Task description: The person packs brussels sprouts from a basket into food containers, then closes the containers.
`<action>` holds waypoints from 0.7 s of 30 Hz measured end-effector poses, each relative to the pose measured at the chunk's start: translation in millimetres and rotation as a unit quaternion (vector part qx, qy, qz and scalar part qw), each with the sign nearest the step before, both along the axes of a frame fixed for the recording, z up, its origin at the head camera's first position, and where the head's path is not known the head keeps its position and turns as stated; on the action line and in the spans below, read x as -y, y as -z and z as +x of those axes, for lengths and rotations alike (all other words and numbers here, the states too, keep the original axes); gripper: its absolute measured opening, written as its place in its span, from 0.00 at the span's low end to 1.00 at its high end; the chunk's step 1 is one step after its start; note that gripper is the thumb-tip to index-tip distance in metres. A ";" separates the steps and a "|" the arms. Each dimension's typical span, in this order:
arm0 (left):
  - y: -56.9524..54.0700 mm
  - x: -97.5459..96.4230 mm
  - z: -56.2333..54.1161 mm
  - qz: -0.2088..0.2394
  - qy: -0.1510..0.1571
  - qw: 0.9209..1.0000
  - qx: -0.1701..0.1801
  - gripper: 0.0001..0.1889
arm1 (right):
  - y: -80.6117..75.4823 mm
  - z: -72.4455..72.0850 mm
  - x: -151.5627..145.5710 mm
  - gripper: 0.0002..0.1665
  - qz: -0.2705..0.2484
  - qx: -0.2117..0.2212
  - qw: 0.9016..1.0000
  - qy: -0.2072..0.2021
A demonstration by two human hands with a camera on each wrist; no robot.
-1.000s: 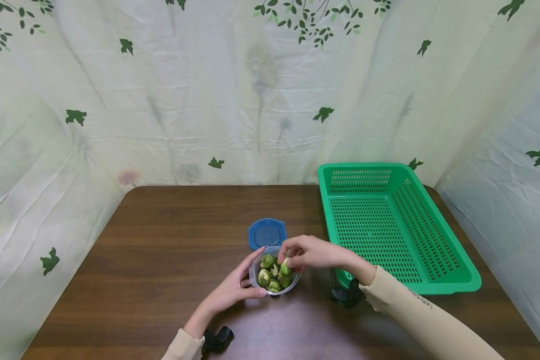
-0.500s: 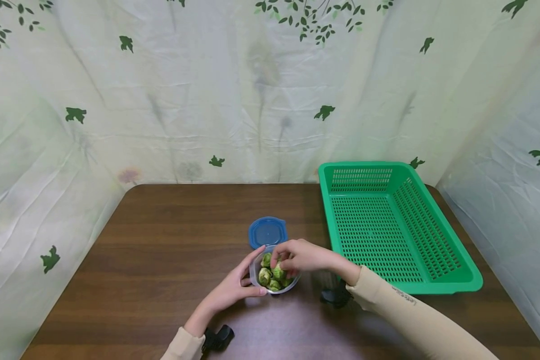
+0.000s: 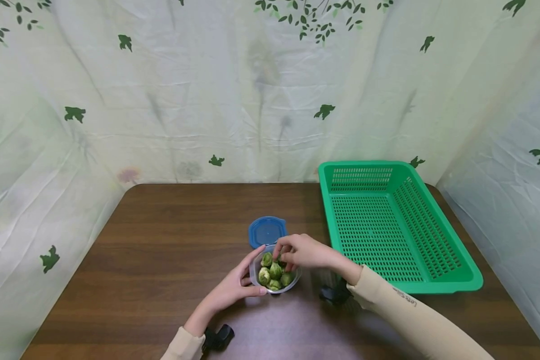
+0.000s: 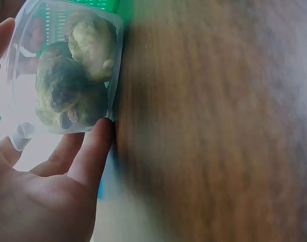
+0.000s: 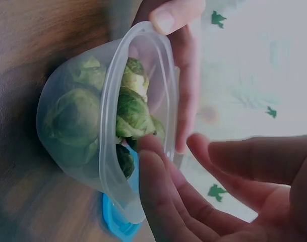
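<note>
A clear plastic container point(image 3: 254, 276) holds several Brussels sprouts point(image 3: 275, 271) on the table. My left hand point(image 3: 231, 287) grips its left side; in the right wrist view the left thumb point(image 5: 168, 19) lies on the rim. The left wrist view shows left-hand fingers against the wall below the sprouts point(image 4: 62, 83). My right hand point(image 3: 306, 252) hovers over the container's right part. In the right wrist view its fingers point(image 5: 156, 186) are parted at the opening, beside a green sprout point(image 5: 134, 112), with nothing seen between thumb and fingers. A blue lid point(image 3: 267, 231) lies just behind the container.
A large green plastic basket point(image 3: 450, 280) with slotted sides stands at the right of the brown wooden table point(image 3: 175, 235). A pale leaf-patterned cloth point(image 3: 198, 100) hangs behind and on both sides. Dark cameras sit at both wrists.
My right hand went down into the container with a sprout, let it lie among the others, and has lifted slightly. The left hand has kept its hold.
</note>
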State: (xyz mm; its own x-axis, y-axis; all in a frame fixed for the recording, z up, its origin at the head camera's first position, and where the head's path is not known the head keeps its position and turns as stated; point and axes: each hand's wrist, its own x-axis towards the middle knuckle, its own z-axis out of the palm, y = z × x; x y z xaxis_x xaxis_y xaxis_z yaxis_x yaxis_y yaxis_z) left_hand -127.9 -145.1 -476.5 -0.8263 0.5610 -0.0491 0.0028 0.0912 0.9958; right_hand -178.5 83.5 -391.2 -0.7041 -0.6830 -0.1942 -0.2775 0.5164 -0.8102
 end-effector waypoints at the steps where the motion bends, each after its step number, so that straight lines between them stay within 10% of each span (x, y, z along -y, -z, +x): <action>1: -0.1 0.2 -0.2 0.000 0.000 1.000 0.000 0.46 | -0.8 0.7 -0.7 0.08 -0.005 -0.002 1.000 0.006; 11: 0.3 1.1 -1.5 0.007 0.008 1.000 -0.024 0.45 | -3.8 11.5 -6.3 0.10 -0.065 -0.044 0.991 0.106; 21: -3.1 3.4 -3.0 -0.008 0.022 0.999 -0.046 0.46 | 3.7 26.6 2.3 0.14 -0.173 -0.050 0.959 0.220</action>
State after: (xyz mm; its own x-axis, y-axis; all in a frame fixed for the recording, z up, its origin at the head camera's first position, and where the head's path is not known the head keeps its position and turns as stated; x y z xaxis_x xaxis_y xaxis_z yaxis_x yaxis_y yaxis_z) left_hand -130.9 -148.5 -473.3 -0.8026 0.5963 0.0161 0.0985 0.1058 0.9895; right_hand -151.9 81.2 -394.9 -0.9423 -0.3264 0.0743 -0.1800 0.3069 -0.9346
